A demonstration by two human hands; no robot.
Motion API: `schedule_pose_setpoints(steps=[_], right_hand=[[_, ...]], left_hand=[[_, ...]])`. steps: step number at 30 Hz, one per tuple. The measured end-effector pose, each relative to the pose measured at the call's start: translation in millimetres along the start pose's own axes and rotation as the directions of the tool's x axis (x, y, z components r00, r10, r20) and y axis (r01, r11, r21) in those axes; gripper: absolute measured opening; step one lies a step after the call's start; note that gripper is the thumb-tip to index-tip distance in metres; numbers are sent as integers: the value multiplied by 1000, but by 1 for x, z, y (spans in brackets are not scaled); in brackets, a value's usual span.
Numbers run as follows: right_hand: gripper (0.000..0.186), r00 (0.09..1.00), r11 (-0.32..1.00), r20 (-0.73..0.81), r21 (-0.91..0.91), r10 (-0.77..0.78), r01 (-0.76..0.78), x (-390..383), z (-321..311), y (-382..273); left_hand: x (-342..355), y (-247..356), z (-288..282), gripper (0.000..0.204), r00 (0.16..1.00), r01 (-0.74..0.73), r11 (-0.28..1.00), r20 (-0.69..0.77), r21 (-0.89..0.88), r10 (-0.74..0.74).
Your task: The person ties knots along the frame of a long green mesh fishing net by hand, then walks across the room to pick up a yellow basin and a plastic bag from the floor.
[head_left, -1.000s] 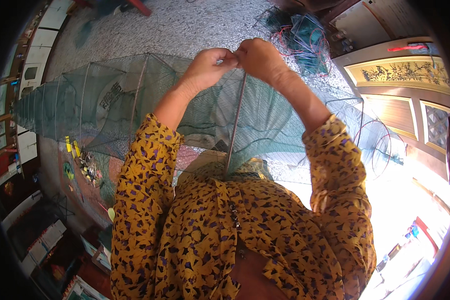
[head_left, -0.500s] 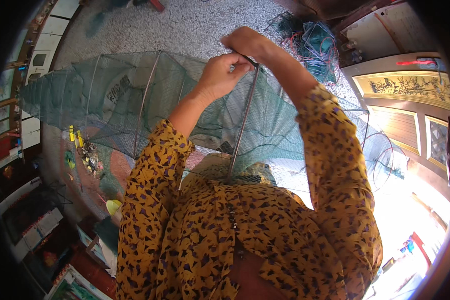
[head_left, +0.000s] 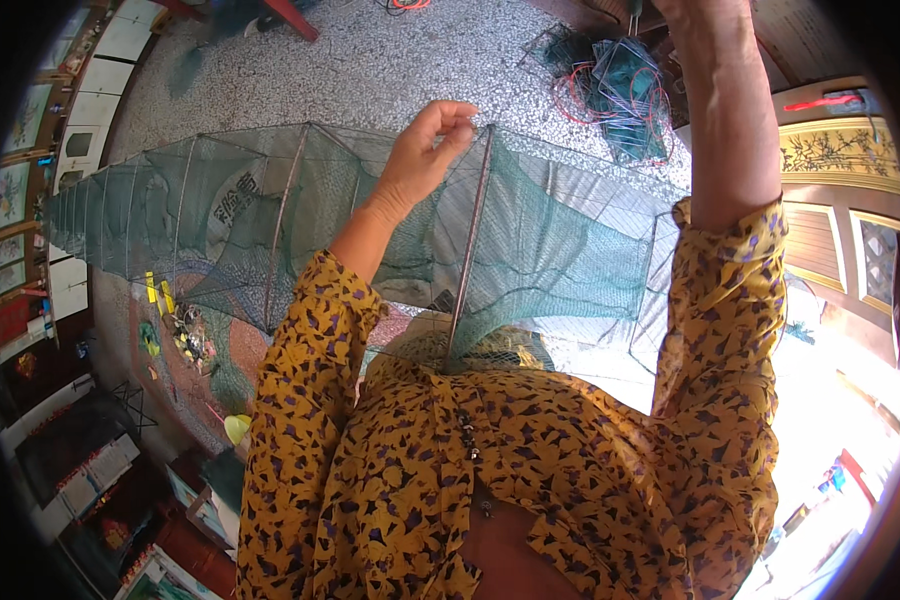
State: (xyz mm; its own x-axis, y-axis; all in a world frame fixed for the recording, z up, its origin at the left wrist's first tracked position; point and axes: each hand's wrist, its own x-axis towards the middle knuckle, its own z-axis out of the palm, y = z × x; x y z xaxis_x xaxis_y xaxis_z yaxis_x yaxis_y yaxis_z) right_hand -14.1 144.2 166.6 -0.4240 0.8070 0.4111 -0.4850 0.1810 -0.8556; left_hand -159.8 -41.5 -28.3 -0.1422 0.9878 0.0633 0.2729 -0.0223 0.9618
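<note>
A long green mesh net trap (head_left: 560, 230), held out by dark square frames, stretches across the view from the left to the right. My left hand (head_left: 425, 150) is beside the top corner of one frame rod (head_left: 470, 230), its fingers curled and pinched together. Whatever is between the fingertips is too small to make out. My right arm reaches up and right, and only the base of my right hand (head_left: 705, 12) shows at the upper edge. Its fingers are cut off by the picture's rim, so what it holds is hidden.
A heap of folded green nets (head_left: 625, 100) with red cords lies on the speckled floor at the upper right. Yellow clips (head_left: 160, 292) and small odds and ends lie at the left. A red leg (head_left: 290, 18) stands at the top, and wooden panels (head_left: 840, 150) line the right.
My right hand has swung from beside the left hand, up and right, almost out of the picture. My left hand has shifted slightly away from the rod's top corner.
</note>
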Motion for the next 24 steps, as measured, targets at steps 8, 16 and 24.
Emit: schedule_pose_setpoints(steps=[8,16,24], right_hand=[[14,907,733,411,-590,-86,337,-65,22,-18],[18,788,414,-38,-835,615,-363,-102,-81,3],[7,925,575,313,-806,218,137,-141,-53,63]], left_hand=[[21,68,-25,22,962,56,998,264,25,-61],[1,57,-36,9,970,-122,947,239,296,50],[-19,51,-21,4,915,-386,739,333,552,228]])
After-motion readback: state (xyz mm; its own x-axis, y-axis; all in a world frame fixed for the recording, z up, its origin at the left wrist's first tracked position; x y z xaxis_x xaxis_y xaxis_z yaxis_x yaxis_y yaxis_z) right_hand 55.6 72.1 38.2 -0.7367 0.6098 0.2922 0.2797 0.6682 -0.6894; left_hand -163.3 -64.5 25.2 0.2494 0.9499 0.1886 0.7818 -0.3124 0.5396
